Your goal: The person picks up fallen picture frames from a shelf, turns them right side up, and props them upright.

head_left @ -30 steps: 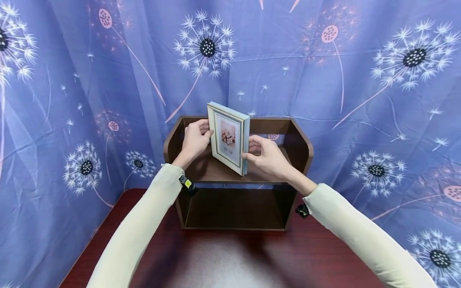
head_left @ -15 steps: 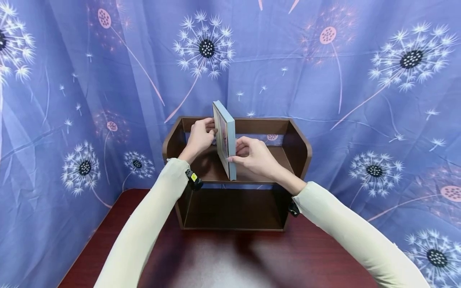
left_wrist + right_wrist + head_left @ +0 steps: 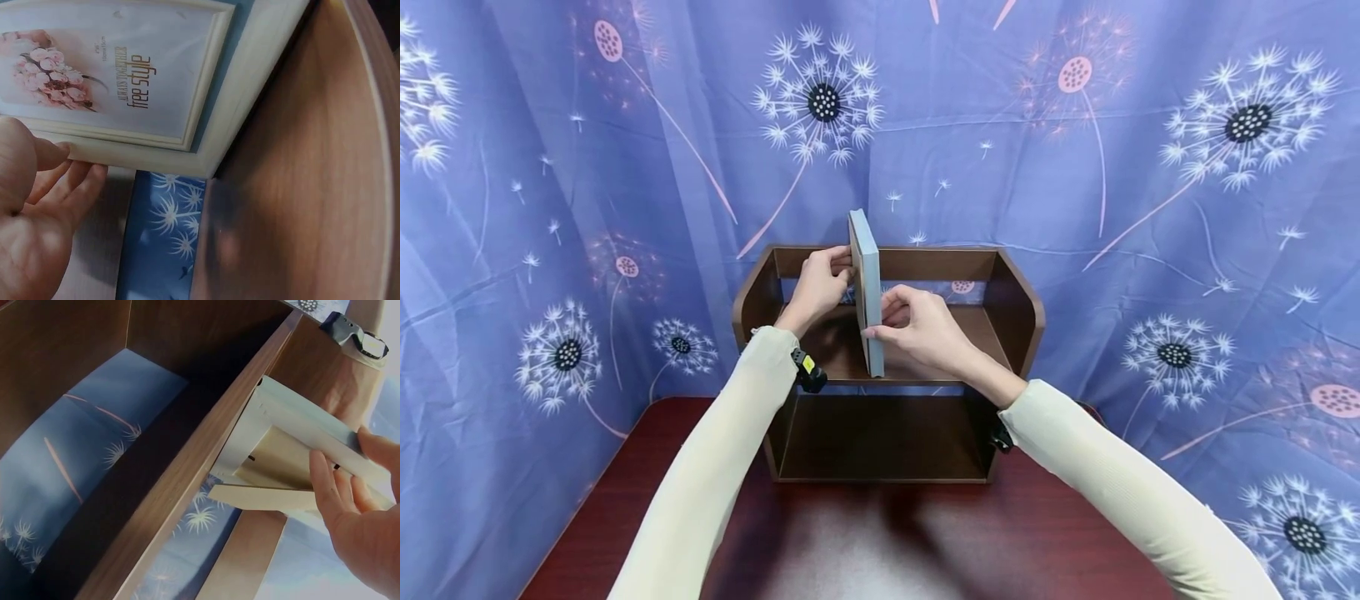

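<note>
A white picture frame [image 3: 867, 292] stands upright on the upper board of a brown desktop shelf [image 3: 940, 254], turned nearly edge-on in the head view. My left hand [image 3: 822, 287] pinches its far edge, thumb on the front and fingers behind. In the left wrist view the frame's front [image 3: 219, 147] shows pink flowers and the words "free style". My right hand [image 3: 928, 329] pinches the near edge, thumb on the side and fingers against the back. The right wrist view shows the frame's back [image 3: 275, 434], with its support leg [image 3: 262, 497] swung out.
The shelf's lower compartment [image 3: 883, 437] has a dark interior. Raised side panels [image 3: 1015, 317] bound the upper board. Beneath lies a dark red table [image 3: 1037, 517], and a blue dandelion-print curtain [image 3: 940, 108] hangs behind. Each wrist wears a small black camera [image 3: 811, 373].
The picture frame has turned from showing its front to nearly edge-on. My right hand has moved left with its near edge, while my left hand has shifted slightly right.
</note>
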`<state>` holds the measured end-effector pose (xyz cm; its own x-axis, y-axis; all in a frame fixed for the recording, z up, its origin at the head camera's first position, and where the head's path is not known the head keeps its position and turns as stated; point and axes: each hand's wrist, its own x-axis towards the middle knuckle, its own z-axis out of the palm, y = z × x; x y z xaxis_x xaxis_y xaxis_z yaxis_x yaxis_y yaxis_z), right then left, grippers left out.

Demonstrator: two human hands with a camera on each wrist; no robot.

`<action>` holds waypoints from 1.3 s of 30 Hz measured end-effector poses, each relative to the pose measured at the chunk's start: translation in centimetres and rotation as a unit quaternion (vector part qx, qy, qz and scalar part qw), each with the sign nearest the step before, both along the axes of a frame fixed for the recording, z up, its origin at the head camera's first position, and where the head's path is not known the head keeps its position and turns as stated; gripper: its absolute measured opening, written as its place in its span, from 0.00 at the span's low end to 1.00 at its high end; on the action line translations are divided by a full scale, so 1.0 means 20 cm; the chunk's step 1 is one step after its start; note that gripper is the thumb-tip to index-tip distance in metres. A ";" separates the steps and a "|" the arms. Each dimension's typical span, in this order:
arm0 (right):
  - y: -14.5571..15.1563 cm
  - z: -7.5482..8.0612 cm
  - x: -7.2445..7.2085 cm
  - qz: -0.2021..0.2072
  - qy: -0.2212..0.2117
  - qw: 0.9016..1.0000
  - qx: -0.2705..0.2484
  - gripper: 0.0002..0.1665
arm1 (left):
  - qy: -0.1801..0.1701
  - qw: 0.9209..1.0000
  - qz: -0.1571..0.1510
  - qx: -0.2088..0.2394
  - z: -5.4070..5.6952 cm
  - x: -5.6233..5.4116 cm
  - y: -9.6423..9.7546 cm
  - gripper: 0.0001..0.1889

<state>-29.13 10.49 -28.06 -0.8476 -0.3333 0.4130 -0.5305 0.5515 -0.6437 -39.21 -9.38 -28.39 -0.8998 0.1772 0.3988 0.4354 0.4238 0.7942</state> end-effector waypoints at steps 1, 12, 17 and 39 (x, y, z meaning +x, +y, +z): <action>0.00 0.00 0.00 -0.001 0.001 1.000 0.000 0.20 | -0.002 1.000 -0.001 0.001 0.00 0.00 0.00 0.24; -0.04 -0.02 0.00 -0.007 0.015 1.000 -0.001 0.19 | 0.032 0.999 0.037 -0.024 -0.01 0.00 0.01 0.21; -0.03 -0.02 0.01 -0.009 0.013 1.000 0.002 0.19 | 0.100 0.992 0.065 -0.038 0.03 0.08 0.00 0.19; 0.06 0.07 -0.04 0.038 -0.050 0.997 0.035 0.21 | 0.385 0.901 -0.087 -0.178 0.25 0.33 -0.08 0.26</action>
<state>-30.01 11.68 -26.75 -0.8544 -0.4236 0.3009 -0.5077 0.5573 -0.6570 -32.70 -10.96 -23.31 -0.3257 0.5290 0.7836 0.8846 0.4631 0.0551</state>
